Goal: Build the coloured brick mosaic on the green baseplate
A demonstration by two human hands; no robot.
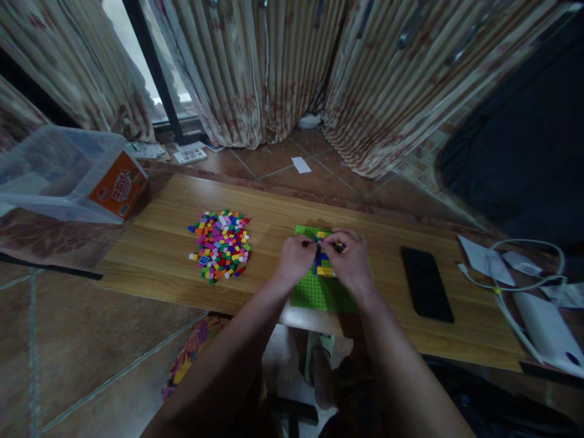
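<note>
**A:** Far left?

**B:** Clear plastic storage bin [55, 170] lying on the floor, orange label [119, 185] on its end, just beside the left end of a wooden table [159, 249].

**A:** And on the tabletop, moving right?

**B:** Loose pile of small bricks [221, 245] in many colours, well apart from the hands. Then a green baseplate [319, 292] flat near the front edge, roughly mid-table.

**A:** Hands?

**B:** Both over the baseplate, touching each other. Left hand [296, 258] curled, fingers together, tips pinched at a small blue and yellow brick build [323, 263] standing on the plate. Right hand [349, 258] the same, fingertips closed against the top of the build from the other side. Too small to tell exactly which brick each pinch grips.

**A:** Further right?

**B:** Black phone [426, 283] face up, near the baseplate but not touching. Beyond that, scraps of white paper [483, 258], a looping white cable [524, 277] and a white device [547, 331] at the table's right end.

**A:** Behind the table?

**B:** Striped, patterned curtains [283, 67] down to a brown tiled floor [274, 161], a sliver of window [137, 55] at upper left.
</note>
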